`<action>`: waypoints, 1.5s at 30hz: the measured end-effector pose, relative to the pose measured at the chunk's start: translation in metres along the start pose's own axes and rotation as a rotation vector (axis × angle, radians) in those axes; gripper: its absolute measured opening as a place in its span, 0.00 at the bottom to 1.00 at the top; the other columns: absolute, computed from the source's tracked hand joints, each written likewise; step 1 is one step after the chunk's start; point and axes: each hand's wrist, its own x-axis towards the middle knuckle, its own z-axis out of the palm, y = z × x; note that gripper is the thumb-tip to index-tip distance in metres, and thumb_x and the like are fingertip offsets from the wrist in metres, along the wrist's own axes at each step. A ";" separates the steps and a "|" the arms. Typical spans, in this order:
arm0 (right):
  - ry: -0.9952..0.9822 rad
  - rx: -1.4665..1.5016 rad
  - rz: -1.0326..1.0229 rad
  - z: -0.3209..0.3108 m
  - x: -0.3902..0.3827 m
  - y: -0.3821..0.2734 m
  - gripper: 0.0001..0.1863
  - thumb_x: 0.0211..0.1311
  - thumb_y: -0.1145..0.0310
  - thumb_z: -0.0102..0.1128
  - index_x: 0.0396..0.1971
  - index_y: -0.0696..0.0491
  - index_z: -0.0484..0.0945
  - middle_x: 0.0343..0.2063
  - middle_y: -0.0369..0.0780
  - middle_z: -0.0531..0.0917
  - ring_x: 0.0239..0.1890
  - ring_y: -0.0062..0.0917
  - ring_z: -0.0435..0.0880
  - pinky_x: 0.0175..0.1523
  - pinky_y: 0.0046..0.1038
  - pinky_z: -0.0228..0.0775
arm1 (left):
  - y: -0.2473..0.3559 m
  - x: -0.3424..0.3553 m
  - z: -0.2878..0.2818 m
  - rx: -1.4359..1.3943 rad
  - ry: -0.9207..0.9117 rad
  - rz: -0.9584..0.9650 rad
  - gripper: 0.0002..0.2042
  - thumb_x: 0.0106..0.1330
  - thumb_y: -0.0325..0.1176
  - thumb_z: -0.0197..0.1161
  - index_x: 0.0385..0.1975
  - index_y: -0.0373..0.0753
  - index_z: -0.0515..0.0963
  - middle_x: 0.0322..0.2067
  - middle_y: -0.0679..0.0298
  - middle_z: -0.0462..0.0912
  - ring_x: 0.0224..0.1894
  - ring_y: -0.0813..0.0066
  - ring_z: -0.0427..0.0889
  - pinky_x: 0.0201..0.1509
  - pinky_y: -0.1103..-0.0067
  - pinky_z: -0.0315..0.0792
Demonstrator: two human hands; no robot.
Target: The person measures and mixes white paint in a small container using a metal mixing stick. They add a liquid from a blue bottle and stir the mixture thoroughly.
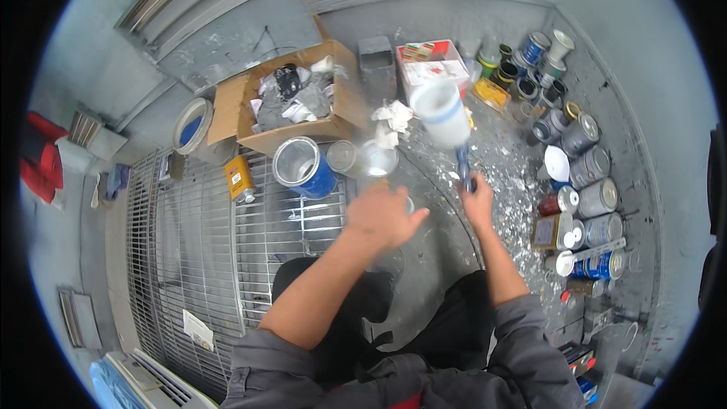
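My right hand (475, 201) is closed round the dark blue handle of what looks like a spray gun (464, 160). A large whitish cup (441, 117) sits above that handle, blurred. Over the near edge of the work area, my left hand (382, 216) has its thumb stretched out and its fingers apart, slightly smeared by motion. Just beyond its fingertips stands a shallow round container (378, 159). Part of a pale round rim shows behind the thumb, mostly hidden. A blue paint can (322, 184) with an open top stands left of the container, a smaller round tin (342, 157) between them.
A metal grate (182, 242) lies on the left, bearing a yellow bottle (239, 179). Behind it are a white bucket (198, 130) and a cardboard box (348, 98) of crumpled waste. Several cans (598, 197) line the right wall. A cable (454, 216) crosses the floor.
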 end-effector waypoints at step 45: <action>-0.251 0.215 1.694 -0.337 -0.450 0.093 0.12 0.63 0.64 0.68 0.25 0.55 0.79 0.23 0.43 0.76 0.23 0.31 0.77 0.27 0.38 0.70 | 0.060 0.010 0.019 0.061 -0.078 0.321 0.36 0.71 0.64 0.56 0.68 0.40 0.75 0.62 0.42 0.79 0.67 0.43 0.76 0.69 0.58 0.70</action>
